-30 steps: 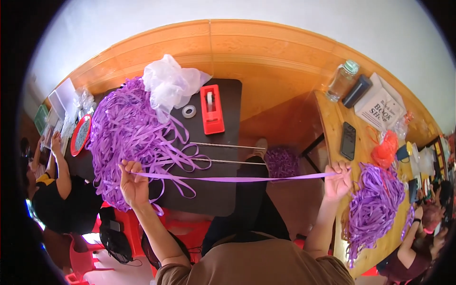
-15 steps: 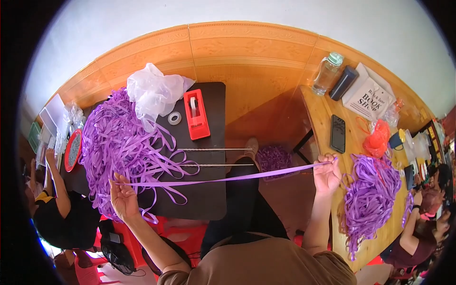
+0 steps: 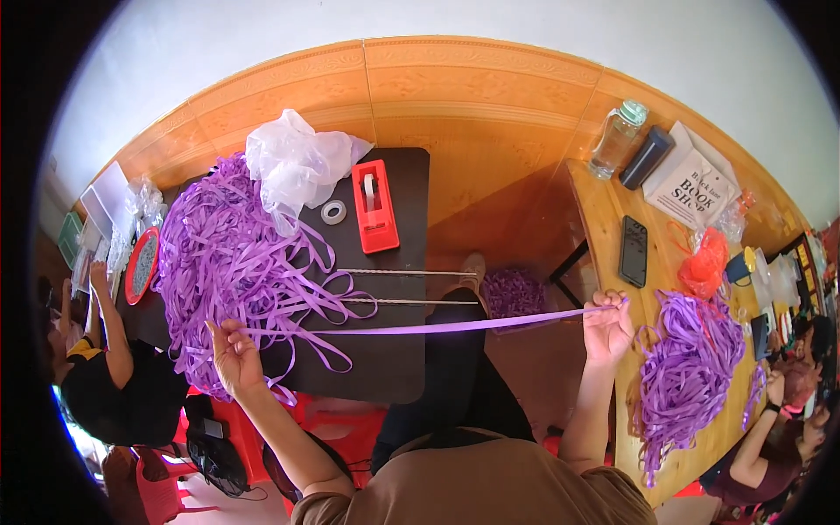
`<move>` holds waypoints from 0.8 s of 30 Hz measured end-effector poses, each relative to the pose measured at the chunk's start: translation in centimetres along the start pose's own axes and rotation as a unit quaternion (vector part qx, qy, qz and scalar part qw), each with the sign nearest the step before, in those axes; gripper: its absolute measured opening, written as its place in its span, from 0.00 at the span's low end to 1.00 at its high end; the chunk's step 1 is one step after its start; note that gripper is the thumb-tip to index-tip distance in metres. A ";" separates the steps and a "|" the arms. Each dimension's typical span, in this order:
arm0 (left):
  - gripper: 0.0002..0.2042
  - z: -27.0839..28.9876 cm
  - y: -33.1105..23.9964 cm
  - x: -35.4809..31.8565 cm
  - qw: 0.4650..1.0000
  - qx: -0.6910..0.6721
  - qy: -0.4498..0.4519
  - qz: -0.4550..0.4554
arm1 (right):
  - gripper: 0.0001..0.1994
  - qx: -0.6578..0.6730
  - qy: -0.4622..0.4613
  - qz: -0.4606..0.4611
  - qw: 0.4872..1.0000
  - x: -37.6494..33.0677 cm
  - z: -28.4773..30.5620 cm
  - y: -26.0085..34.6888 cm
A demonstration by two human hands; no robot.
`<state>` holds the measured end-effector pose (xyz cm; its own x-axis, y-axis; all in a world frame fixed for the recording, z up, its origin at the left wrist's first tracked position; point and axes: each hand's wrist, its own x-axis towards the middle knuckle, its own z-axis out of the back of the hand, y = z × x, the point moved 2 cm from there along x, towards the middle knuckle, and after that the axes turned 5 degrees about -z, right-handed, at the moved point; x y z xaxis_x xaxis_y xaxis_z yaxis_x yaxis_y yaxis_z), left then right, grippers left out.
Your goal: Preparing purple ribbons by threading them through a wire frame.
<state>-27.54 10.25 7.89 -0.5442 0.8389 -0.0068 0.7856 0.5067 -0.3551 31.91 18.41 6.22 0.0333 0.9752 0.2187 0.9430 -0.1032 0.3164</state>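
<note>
- Since it spans both hands, the purple ribbon (image 3: 446,327) stretches nearly straight past the dark table (image 3: 394,363), apparently drawn flat by light tension.
- Left hand (image 3: 234,359): fingers half curled, seemingly gripping its left part beside the ribbon heap (image 3: 219,262).
- Right hand (image 3: 608,332): fingertips pinched together on its right end, near the ribbon bundle (image 3: 691,359).
- Red tape dispenser (image 3: 378,234): right of the heap, probably parked clear of loose strands.

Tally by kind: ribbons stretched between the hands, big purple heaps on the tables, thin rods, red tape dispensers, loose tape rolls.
Stretched ribbon: 1
Ribbon heaps: 2
Thin rods: 2
Tape dispenser: 1
Tape roll: 1
Total: 7
</note>
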 end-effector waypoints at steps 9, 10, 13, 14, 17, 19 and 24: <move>0.08 1.9 -0.3 0.4 0.995 -0.043 -0.087 -0.035 | 0.05 0.005 -0.005 0.009 1.000 0.0 -0.1 -0.2; 0.08 2.3 -0.4 0.5 0.995 -0.042 -0.087 -0.037 | 0.05 0.005 -0.003 0.009 1.000 0.0 0.0 -0.1; 0.08 2.8 -0.5 0.5 0.998 -0.023 -0.049 -0.020 | 0.05 -0.005 0.009 0.012 1.000 0.0 0.6 0.1; 0.08 2.2 0.0 0.4 0.999 -0.020 -0.028 -0.029 | 0.05 -0.005 0.010 0.011 1.000 0.0 0.6 0.2; 0.08 1.7 0.2 0.3 0.999 -0.028 0.008 -0.026 | 0.05 0.009 0.002 0.010 1.000 -0.1 0.7 0.2; 0.08 1.5 0.2 0.2 0.999 -0.039 0.022 -0.016 | 0.05 0.010 -0.002 0.011 1.000 -0.2 0.8 0.2; 0.11 0.8 0.9 -0.6 0.999 -0.021 -0.004 -0.036 | 0.05 0.029 0.000 0.015 0.999 -0.3 1.0 0.3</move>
<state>-26.75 10.07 6.88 -0.6015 0.7988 0.0102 0.7562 0.5735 -0.3151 32.48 18.28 5.28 0.0621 0.9719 0.2269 0.9593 -0.1209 0.2552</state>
